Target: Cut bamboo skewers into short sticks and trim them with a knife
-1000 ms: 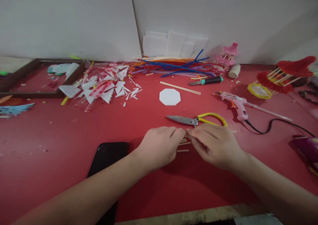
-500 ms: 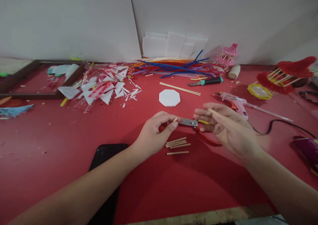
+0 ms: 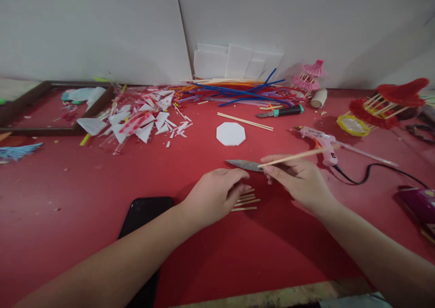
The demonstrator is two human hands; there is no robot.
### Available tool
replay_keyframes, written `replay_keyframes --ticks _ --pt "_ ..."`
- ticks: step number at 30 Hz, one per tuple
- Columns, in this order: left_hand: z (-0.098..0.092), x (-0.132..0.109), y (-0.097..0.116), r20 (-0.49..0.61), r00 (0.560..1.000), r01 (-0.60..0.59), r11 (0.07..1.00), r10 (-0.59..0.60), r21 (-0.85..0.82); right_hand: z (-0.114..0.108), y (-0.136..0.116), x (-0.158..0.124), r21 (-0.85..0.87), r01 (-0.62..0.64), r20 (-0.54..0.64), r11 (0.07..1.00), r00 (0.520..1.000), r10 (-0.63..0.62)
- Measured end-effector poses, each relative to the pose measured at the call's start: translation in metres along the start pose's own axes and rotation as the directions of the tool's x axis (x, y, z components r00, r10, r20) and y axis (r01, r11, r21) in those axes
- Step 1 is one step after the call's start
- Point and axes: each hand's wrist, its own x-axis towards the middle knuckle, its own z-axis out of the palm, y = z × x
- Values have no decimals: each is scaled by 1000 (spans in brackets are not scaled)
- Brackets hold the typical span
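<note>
My right hand (image 3: 296, 181) pinches a long thin wooden stick (image 3: 299, 156) that points up and to the right, and it covers the handles of the scissors (image 3: 245, 164), whose metal blades stick out to the left. My left hand (image 3: 215, 198) rests palm down on the red table (image 3: 68, 194), its curled fingertips on a small pile of short cut wooden sticks (image 3: 245, 202). I cannot make out whether it grips one of them.
A white octagon (image 3: 230, 134) lies beyond the hands, a black phone (image 3: 142, 217) under my left forearm. A pink glue gun (image 3: 321, 141) with its black cord lies right, two long sticks (image 3: 245, 121), a utility knife (image 3: 281, 111), coloured pipe cleaners (image 3: 238, 92) and paper scraps (image 3: 142, 117) behind.
My left hand has come down from a raised pinch onto the short sticks. My right hand has closed on a long stick and lowered over the scissors' handles.
</note>
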Motion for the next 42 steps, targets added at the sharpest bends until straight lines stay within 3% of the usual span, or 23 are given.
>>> replay_keyframes --ticks 5,10,14,17,20,23,27,42 --pt "0 1 4 -105 993 40 985 -58 -166 3 -2 -2 -270 195 48 943 981 -189" --pt "-4 5 9 -105 991 31 891 -88 -453 8 -2 -6 -444 468 290 764 882 -372" --pt "-7 7 12 -53 993 59 850 -102 -524 14 0 -11 -525 588 400 616 809 -432" --pt "-7 7 12 -56 986 99 820 -158 -563 13 -1 -11 -514 604 424 609 796 -432" --pt "-6 7 11 -112 954 125 710 -277 -693 9 -2 -7 -484 578 402 657 814 -420" --pt "-5 7 7 -174 909 109 618 -379 -778 6 -1 -4 -509 589 426 627 806 -411" --pt "-5 8 2 -234 870 98 618 -434 -780 8 1 -4 -535 621 504 573 778 -374" --pt "-5 9 0 -198 901 111 646 -386 -755 12 -3 -8 -449 540 549 712 796 -257"
